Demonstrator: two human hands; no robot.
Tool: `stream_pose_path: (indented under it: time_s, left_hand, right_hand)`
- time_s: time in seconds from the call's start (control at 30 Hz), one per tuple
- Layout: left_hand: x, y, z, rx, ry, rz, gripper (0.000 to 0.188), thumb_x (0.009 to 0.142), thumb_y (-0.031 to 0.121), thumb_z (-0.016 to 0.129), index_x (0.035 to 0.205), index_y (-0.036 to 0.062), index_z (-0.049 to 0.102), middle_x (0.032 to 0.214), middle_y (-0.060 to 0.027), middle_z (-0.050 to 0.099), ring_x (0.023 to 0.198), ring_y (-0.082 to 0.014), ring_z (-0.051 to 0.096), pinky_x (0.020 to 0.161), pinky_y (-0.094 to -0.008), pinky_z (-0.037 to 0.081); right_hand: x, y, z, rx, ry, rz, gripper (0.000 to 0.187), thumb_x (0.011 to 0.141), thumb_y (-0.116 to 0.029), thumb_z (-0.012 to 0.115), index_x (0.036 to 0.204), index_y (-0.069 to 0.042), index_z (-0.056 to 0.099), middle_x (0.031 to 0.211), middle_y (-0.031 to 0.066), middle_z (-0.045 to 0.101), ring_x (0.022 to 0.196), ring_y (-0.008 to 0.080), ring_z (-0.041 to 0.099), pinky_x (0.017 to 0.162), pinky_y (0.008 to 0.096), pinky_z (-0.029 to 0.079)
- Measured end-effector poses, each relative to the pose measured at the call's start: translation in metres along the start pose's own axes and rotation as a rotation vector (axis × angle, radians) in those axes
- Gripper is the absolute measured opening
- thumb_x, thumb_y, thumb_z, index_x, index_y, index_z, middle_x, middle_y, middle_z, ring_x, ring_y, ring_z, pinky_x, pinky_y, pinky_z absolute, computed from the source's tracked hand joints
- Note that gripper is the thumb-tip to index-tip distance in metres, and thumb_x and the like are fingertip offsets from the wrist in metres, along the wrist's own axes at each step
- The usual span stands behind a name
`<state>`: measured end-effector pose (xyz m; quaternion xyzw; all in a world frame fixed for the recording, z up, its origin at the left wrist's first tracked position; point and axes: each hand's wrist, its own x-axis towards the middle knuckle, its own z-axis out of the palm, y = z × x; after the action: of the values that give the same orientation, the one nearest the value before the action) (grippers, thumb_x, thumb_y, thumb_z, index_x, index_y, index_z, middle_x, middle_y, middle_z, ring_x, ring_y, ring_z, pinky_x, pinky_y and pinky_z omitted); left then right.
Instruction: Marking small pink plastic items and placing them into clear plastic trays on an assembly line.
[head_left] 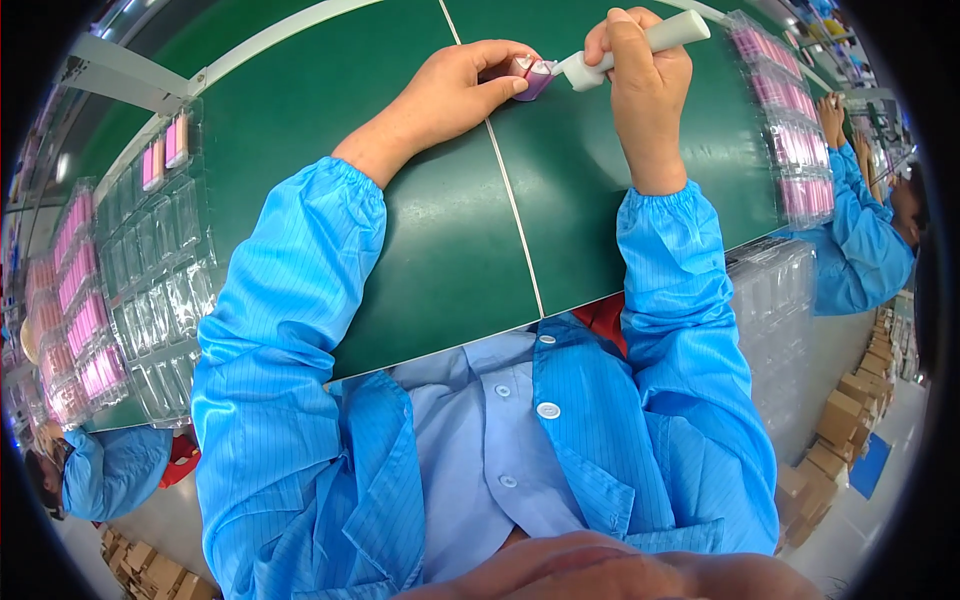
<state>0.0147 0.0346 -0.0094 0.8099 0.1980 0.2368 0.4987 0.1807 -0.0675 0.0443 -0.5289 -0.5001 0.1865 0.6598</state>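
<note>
Seen from above, a person in blue sleeves works at a green table (440,260). The left hand (452,88) is closed around a small purple piece (535,84), held near the table's far side with its pale top showing. The right hand (645,85) grips a white tube-shaped bottle (678,33), slanted so its narrow tip meets or nearly meets the piece; contact is too small to tell. The hands are apart from each other. Clear plastic trays (150,235) lie to the left; pink-filled trays (783,115) stand at the right.
</note>
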Motion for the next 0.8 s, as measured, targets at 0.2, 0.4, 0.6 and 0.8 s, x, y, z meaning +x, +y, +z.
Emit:
stream_pose_path:
  time_s: [0.2, 0.4, 0.6, 0.8]
  left_hand:
    - [0.0, -0.002, 0.0, 0.032, 0.012, -0.006, 0.032, 0.095, 0.015, 0.063, 0.125, 0.0043, 0.062, 0.109, -0.0064, 0.069, 0.1, -0.0133, 0.064, 0.09, -0.0275, 0.051]
    - [0.0, 0.001, 0.001, 0.042, 0.027, -0.022, 0.032, 0.095, 0.014, 0.064, 0.125, 0.0044, 0.063, 0.109, -0.0068, 0.07, 0.101, -0.0142, 0.065, 0.09, -0.0281, 0.051]
    - [-0.002, 0.001, 0.002, 0.086, 0.073, 0.031, 0.03, 0.09, 0.018, 0.071, 0.117, 0.004, 0.068, 0.105, -0.007, 0.071, 0.098, -0.016, 0.067, 0.089, -0.029, 0.052]
    - [-0.005, 0.01, 0.009, 0.278, 0.191, 0.085, 0.029, 0.084, 0.022, 0.077, 0.107, 0.0051, 0.072, 0.094, -0.0092, 0.071, 0.085, -0.0206, 0.069, 0.078, -0.03, 0.054]
  right_hand:
    - [-0.002, 0.002, 0.0, 0.055, 0.059, -0.038, 0.028, 0.099, -0.017, 0.052, 0.074, -0.005, 0.055, 0.071, 0.0032, 0.059, 0.067, 0.0085, 0.048, 0.061, 0.0252, 0.036]
    - [-0.003, 0.007, 0.001, -0.123, -0.058, -0.062, 0.03, 0.1, -0.021, 0.054, 0.074, -0.007, 0.056, 0.07, -0.0008, 0.059, 0.064, 0.0057, 0.046, 0.058, 0.0242, 0.036]
    - [-0.001, 0.011, 0.001, -0.161, -0.09, -0.091, 0.03, 0.1, -0.021, 0.054, 0.074, -0.007, 0.056, 0.07, -0.0007, 0.058, 0.064, 0.0056, 0.047, 0.057, 0.024, 0.035]
    - [-0.004, -0.007, -0.007, 0.025, 0.12, -0.07, 0.031, 0.101, -0.021, 0.054, 0.074, -0.006, 0.057, 0.071, 0.0006, 0.06, 0.064, 0.0066, 0.048, 0.058, 0.0245, 0.036]
